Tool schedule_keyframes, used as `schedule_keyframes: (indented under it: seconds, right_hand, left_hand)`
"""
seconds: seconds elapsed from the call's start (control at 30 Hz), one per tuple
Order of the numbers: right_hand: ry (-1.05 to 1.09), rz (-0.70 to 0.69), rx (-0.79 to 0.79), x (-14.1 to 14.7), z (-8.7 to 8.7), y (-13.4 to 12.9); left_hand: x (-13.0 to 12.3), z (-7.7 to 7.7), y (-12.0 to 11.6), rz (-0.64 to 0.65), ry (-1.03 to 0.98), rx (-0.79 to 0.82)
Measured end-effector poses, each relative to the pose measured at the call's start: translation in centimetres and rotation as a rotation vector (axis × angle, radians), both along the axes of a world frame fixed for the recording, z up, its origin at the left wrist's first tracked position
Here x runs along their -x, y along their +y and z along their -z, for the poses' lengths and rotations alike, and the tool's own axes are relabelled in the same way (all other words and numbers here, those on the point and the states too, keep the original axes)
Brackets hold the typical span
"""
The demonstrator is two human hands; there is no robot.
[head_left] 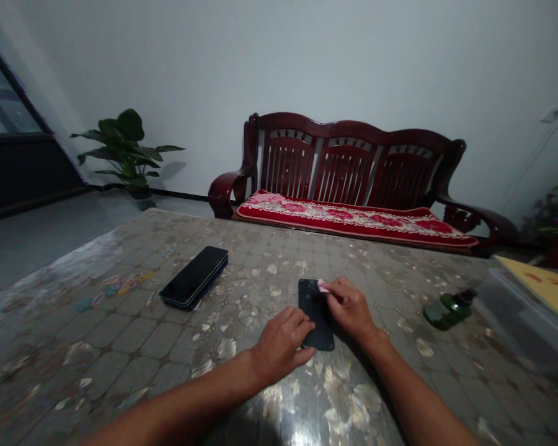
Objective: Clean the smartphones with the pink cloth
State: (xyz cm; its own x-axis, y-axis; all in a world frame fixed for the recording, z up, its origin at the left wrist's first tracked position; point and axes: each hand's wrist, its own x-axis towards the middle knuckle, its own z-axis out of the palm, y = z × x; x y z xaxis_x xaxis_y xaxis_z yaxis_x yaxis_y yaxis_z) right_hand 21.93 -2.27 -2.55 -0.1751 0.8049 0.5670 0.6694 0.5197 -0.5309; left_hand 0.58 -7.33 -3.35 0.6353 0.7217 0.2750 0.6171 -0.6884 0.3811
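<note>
A dark phone [318, 331] lies flat on the patterned table cover [242, 279], right of the middle. My left hand [286, 342] rests at the phone's left edge, fingertips on its surface and thumb near the lower edge. With pinched fingers, my right hand [348, 305] holds a small pink-and-white piece [322, 286] against the phone's top right part. Whether that piece is cloth or paper is too small to tell. Farther left sits a stack of dark phones [195, 277], apart from both hands.
Colourful bands [116, 287] lie at the left. A green bottle [449, 310] rests on its side at the right, beside a clear plastic box [525, 316] with a yellow sheet [544, 285] on top. Beyond the table stand a wooden bench [348, 164] and a potted plant [130, 152].
</note>
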Motion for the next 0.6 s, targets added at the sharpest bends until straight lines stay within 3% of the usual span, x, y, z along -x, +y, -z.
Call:
schedule_keyframes:
  seconds: [0.1, 0.17, 0.33, 0.47, 0.6]
  right_hand:
    - [0.143, 0.067, -0.044, -0.5, 0.3, 0.4]
    - [0.214, 0.113, -0.064, -0.8, 0.3, 0.6]
    - [0.301, 0.172, -0.084, -1.1, 0.6, 0.7]
    - [0.309, 0.162, -0.046, -1.3, 1.2, 0.7]
    - [0.323, 0.158, -0.042, -1.4, 1.5, 0.8]
  left_hand:
    - [-0.7, -1.3, 0.3, 0.017, 0.09, 0.055]
    - [-0.6, -2.4, 1.6, 0.139, 0.142, 0.116]
    - [-0.1, -5.1, 7.8, 0.403, 0.287, 0.13]
    - [-1.5, -5.6, 11.8, 0.414, 0.401, 0.149]
    - [-3.2, -5.3, 13.1, 0.429, 0.493, 0.111]
